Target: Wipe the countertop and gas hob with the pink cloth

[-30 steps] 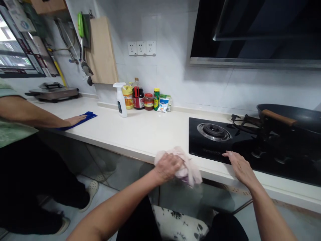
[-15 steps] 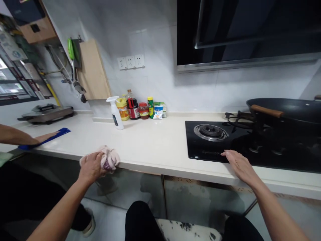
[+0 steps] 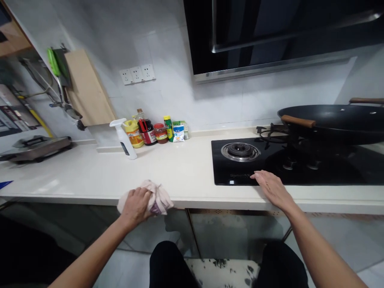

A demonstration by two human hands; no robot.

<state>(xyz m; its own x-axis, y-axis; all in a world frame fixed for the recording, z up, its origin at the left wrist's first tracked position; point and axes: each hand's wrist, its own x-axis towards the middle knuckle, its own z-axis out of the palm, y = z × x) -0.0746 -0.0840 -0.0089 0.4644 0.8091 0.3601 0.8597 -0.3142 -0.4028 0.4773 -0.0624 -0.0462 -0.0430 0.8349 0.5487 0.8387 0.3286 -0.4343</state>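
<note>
My left hand point(image 3: 137, 206) is closed on a crumpled pale pink cloth point(image 3: 159, 197), pressed at the front edge of the white countertop point(image 3: 186, 168). Part of the cloth hangs over the edge, and a purple patch shows on it. My right hand point(image 3: 271, 188) rests with fingers stretched out at the front of the black gas stove point(image 3: 222, 172), holding nothing. Its fingertips lie on the glass near the printed lettering. Behind my left hand a white spray bottle point(image 3: 123, 140) stands upright on the counter.
Beside the spray bottle are a yellow jug point(image 3: 134, 134), a dark sauce bottle point(image 3: 147, 131), a red-lidded jar point(image 3: 161, 134) and a white-blue packet point(image 3: 179, 134). A black wok point(image 3: 327, 124) sits on the right burner. An electric pan point(image 3: 34, 149) stands far left. The range hood point(image 3: 255, 36) overhangs the stove.
The view has turned right. My left hand has moved right along the counter edge with the cloth. The co-worker's arm has left the view; only a corner of their blue cloth shows.
</note>
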